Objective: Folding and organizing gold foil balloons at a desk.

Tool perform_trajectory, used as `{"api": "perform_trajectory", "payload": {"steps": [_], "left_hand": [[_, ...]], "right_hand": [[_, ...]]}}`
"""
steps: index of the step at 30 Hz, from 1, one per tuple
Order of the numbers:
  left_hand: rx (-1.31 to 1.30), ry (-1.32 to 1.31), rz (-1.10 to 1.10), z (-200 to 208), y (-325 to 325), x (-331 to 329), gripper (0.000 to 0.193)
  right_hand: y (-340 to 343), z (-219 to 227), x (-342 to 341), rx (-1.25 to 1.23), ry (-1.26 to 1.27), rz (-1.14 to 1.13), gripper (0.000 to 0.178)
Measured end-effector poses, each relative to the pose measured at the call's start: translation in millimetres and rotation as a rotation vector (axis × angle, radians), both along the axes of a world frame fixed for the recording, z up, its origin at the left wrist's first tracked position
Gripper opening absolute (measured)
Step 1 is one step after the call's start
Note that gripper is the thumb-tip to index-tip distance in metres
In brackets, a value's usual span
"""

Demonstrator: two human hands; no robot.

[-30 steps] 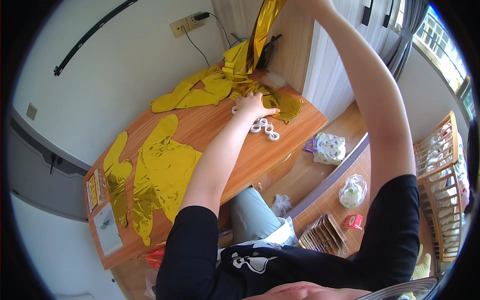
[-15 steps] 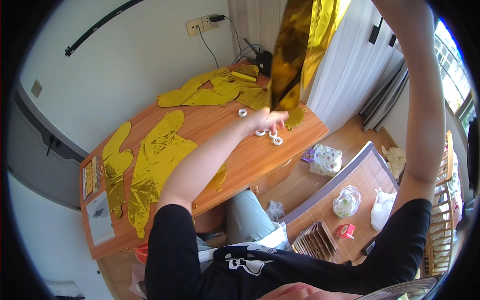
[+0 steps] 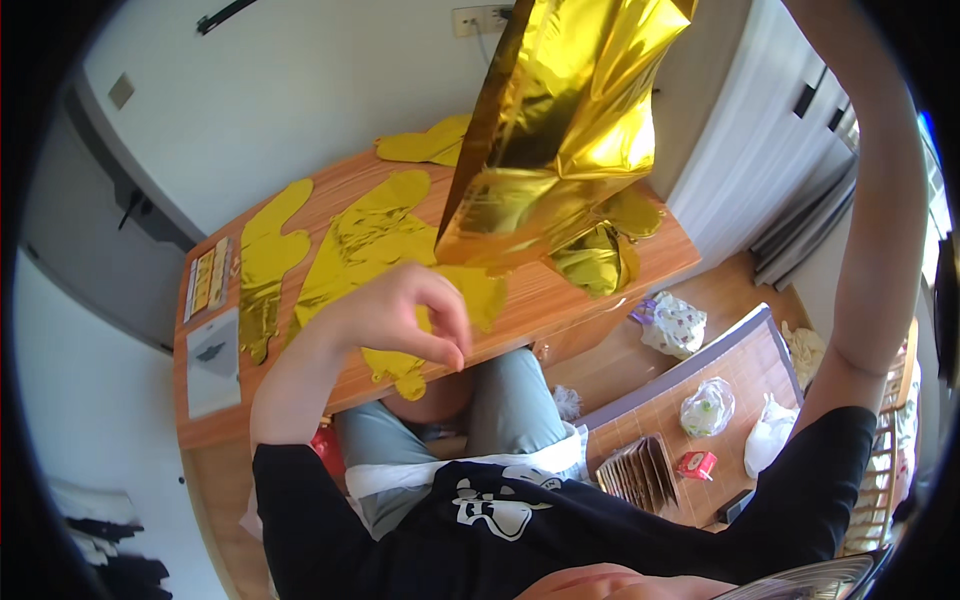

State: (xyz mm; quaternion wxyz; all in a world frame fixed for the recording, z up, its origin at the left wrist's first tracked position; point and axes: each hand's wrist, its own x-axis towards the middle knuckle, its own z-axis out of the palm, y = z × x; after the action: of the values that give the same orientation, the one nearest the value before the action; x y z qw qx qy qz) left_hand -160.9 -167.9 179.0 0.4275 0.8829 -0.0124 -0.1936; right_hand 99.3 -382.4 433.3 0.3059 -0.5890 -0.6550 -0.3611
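Raised foil: one gold foil balloon (image 3: 570, 130), creased and not inflated, hangs above the right half of the counter (image 3: 662, 262); its top passes out of the upper edge of the view; whether its lower edge touches the wood, I cannot tell.
Left hand: the left hand (image 3: 395, 305) is near the lower left corner of this foil, over the front part of the counter; its grip is curled in a loose ring, with nothing seen inside; whether thumb and finger tips meet, I cannot tell.
Right hand: the right forearm (image 3: 885, 220) goes up and out of view; the state of that grip I cannot tell.
Flat foils: a narrow foil balloon (image 3: 265, 245) lies on the left; a larger foil balloon (image 3: 370, 225) lies beside it and reaches the front edge with a round tab (image 3: 408, 386); another foil (image 3: 595, 262) lies near the right end.
Open room: bare wood shows between the two left foils, and at the right corner; below the right end, a patterned bag (image 3: 675, 325) rests on the floor.
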Motion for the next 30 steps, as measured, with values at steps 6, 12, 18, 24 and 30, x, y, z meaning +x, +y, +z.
{"api": "perform_trajectory", "payload": {"steps": [6,12,18,24,30], "left_hand": [[0.114,-1.173,0.829,-27.0,-3.9,-26.2,0.1],[0.138,-0.948,0.892,-63.1,75.9,2.3,0.077],[0.211,-0.691,0.898,-56.0,107.5,13.8,0.03],[0.454,-0.666,0.996,-44.0,175.8,16.6,0.029],[0.197,-0.985,1.111,-30.0,214.4,0.5,0.027]], "right_hand": [[44.5,5.0,-18.6,-0.165,0.183,0.022,0.019],[75.8,10.3,-7.6,-0.267,0.205,0.268,0.021],[104.5,-3.1,8.5,-0.354,0.346,0.084,0.024],[161.8,-32.3,40.3,-0.197,0.452,0.385,0.039],[160.7,-60.5,-22.7,-0.029,0.347,0.704,0.046]]}}
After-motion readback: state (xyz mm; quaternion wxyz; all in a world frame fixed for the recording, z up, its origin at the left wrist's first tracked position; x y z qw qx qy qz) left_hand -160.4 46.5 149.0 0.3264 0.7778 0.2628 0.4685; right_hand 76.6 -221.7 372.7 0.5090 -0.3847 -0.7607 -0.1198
